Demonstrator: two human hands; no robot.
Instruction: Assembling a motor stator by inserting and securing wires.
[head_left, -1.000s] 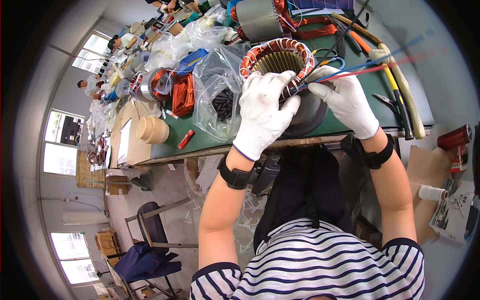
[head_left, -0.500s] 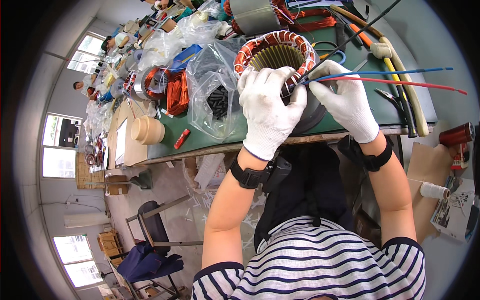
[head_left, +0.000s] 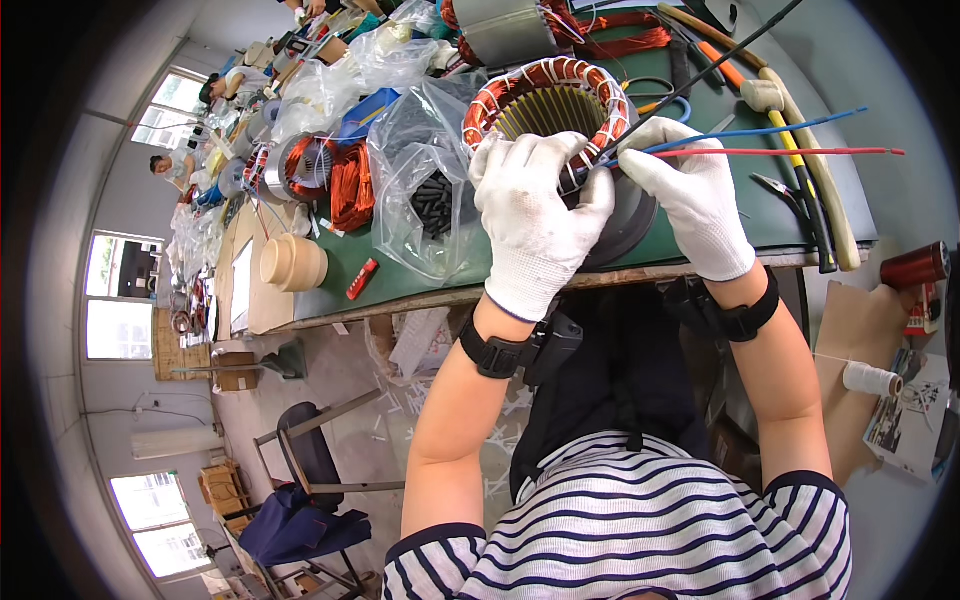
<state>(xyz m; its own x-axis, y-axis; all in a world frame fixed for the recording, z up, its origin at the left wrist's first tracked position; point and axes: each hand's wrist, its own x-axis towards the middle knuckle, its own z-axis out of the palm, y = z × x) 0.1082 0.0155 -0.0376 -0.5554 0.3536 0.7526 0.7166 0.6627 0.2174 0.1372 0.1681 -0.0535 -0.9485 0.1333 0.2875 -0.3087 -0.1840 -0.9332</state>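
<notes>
A motor stator (head_left: 545,80), its copper windings laced with white cord, stands on the green bench top. My left hand (head_left: 535,205), in a white glove, grips its near rim, fingers bent over the windings and thumb towards the leads. Beside it my gloved right hand (head_left: 690,195) is closed at thumb and forefinger around the base of the leads; the exact pinch is partly hidden. From there a blue wire (head_left: 770,130) and a red wire (head_left: 800,152) stick out to the right. A long thin black sleeve (head_left: 710,68) slants up and away from the same spot.
Left of the stator lies a clear plastic bag (head_left: 400,225) of short black tubes (head_left: 433,205). Pliers (head_left: 785,195), a hammer (head_left: 765,97) and blue-handled scissors (head_left: 683,108) lie to the right. A red knife (head_left: 362,279) and beige cup (head_left: 293,262) sit near the front edge.
The free ends of the blue and red wires have swung up and a little to the left. Both hands keep nearly the same place at the stator.
</notes>
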